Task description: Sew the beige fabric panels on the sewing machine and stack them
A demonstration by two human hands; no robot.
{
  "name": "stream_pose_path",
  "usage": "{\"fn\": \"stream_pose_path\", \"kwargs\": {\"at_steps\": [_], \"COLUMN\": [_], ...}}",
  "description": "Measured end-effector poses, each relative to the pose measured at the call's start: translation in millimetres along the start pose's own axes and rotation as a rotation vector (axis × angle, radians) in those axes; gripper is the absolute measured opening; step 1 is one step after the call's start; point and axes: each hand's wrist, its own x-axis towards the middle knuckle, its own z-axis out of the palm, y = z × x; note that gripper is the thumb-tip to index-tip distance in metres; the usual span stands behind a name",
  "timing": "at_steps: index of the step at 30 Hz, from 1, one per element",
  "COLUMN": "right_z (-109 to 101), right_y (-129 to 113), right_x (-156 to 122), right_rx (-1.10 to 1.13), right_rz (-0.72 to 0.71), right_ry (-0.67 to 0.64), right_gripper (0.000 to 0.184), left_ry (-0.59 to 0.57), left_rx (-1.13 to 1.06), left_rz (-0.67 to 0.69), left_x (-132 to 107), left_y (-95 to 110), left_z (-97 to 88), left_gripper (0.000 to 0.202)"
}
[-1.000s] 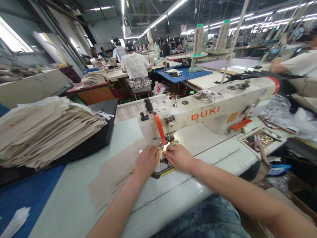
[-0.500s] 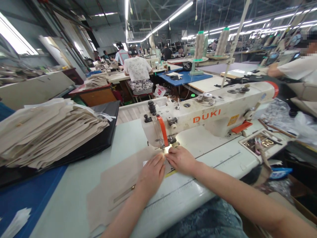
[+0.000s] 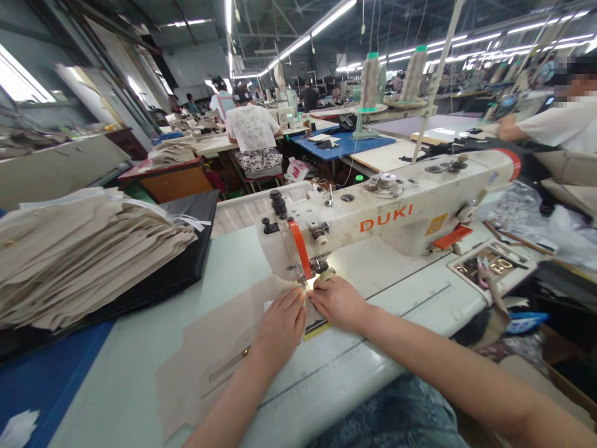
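Observation:
A beige fabric piece with a zipper set into it lies on the sewing machine table, its far end under the needle area of the white sewing machine. My left hand rests flat on this fabric, fingers stretched toward the lit needle. Right beside it, my right hand has its fingers pinched together at the fabric's edge by the presser foot. The fingertips of both hands nearly meet, and they partly hide the stitching spot. A small white label shows beside my left fingers.
To the left, a thick stack of beige fabric pieces lies on a black sheet. A tray with scissors and metal rings is set into the table at right. Thread cones stand behind the machine. Co-workers sit at other tables.
The whole view has shifted slightly, so the machine, stack and fabric appear a little farther left. Both hands keep nearly the same place beside the needle.

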Motion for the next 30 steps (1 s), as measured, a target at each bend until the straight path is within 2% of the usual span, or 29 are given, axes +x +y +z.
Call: {"fn": "stream_pose_path", "kwargs": {"at_steps": [8,16,22,26,30], "right_z": [3,3,1,1,1], "right_y": [0,-1,-1,-1,0], "right_x": [3,2,2,3,3], "right_rx": [-0.034,-0.034,-0.024,-0.02,-0.015], "right_rz": [-0.014,0.007,0.001,0.0,0.009], "right_ry": [0.015,0.01,0.007,-0.002,-0.004], "right_gripper": [0.024,0.025,0.023,0.023,0.023], "left_ry": [0.049,0.07,0.035,-0.021,-0.017], "left_rx": [0.012,-0.018,0.002,0.0,-0.007], "left_rz": [0.062,0.057,0.06,0.014,-0.005], "left_x": [1,3,6,12,18], "left_y": [-3,-3,-3,-8,-13], "left_z": [-0.5,-1.2,-4.5,-4.0,-1.0], "left_gripper": [0.031,0.03,0.03,0.03,0.03]}}
